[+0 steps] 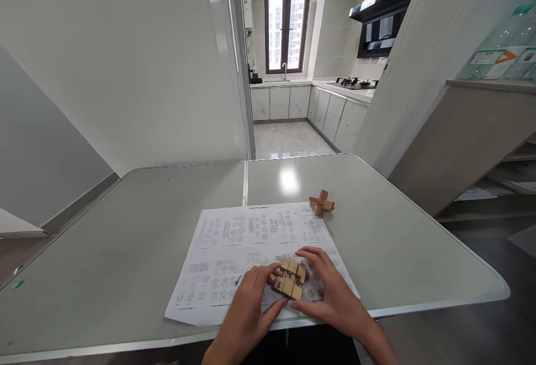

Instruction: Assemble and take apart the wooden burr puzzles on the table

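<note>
Between my two hands is a light wooden block puzzle, made of several small cubes with gaps in the middle. One block on its left side bears a dark mark like a 3. My left hand grips the puzzle's left side with thumb and fingers. On the opposite side, my right hand curves around it, thumb at the lower edge and fingers at the upper right corner. Under the puzzle lies a white instruction sheet printed with small diagrams. A brown wooden cross-shaped puzzle rests at the sheet's far right corner.
The pale grey table has a rounded right corner and a seam across its far half. A small green bit lies near its left edge. Beyond are a kitchen counter and, at right, plastic bottles on a shelf.
</note>
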`<state>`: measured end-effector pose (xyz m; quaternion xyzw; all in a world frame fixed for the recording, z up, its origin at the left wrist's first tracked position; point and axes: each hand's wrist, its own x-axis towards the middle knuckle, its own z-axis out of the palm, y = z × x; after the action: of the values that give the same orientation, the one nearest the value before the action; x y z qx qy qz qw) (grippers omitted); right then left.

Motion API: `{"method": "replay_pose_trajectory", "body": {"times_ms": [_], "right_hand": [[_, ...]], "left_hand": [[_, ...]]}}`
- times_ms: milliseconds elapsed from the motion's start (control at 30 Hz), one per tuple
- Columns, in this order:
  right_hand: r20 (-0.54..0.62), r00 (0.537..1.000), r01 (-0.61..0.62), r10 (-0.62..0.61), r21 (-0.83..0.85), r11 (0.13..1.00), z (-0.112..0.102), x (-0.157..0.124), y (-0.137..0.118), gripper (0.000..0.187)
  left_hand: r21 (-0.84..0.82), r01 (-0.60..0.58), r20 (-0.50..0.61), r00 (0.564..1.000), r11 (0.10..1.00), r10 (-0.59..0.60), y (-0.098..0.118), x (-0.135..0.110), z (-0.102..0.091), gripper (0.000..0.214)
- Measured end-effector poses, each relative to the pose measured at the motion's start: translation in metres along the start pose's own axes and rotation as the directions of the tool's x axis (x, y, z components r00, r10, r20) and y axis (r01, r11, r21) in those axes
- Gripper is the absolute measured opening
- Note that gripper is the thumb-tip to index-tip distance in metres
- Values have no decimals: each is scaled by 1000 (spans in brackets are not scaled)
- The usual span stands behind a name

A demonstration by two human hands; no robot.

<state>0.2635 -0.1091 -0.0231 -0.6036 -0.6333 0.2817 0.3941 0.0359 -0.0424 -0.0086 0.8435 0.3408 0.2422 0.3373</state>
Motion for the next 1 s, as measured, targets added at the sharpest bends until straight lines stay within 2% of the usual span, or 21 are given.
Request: {"method": "replay_pose_trajectory", "body": {"times_ms": [133,267,400,700,800,933,1000], "right_hand": [[-7,1000,0,-1,-59,998,2,-1,0,83],[-4,1000,-6,6,-51,999,3,0,0,73],[0,1000,-19,19,23,1000,3,0,1,70],[-44,998,-22,34,254,967,1,1,3,62],[-49,998,55,-41,326,944,4,3,-5,59],[-62,991,130,-117,312,941,9,7,-23,60],[-74,990,137,-121,277,951,13,10,-31,60]], "left_hand": [[-20,23,-15,1000,1000,-23,-2,-1,1,55],[-4,40,-44,998,999,-40,0,-1,0,53],[37,47,-105,994,998,-43,2,1,0,58],[52,52,-136,990,997,-44,1,-2,2,57],[25,62,-171,984,998,-57,3,-2,0,48],[-61,87,-195,976,994,-98,6,0,-4,21],[-113,99,-181,976,989,-118,7,0,-7,23]]}}
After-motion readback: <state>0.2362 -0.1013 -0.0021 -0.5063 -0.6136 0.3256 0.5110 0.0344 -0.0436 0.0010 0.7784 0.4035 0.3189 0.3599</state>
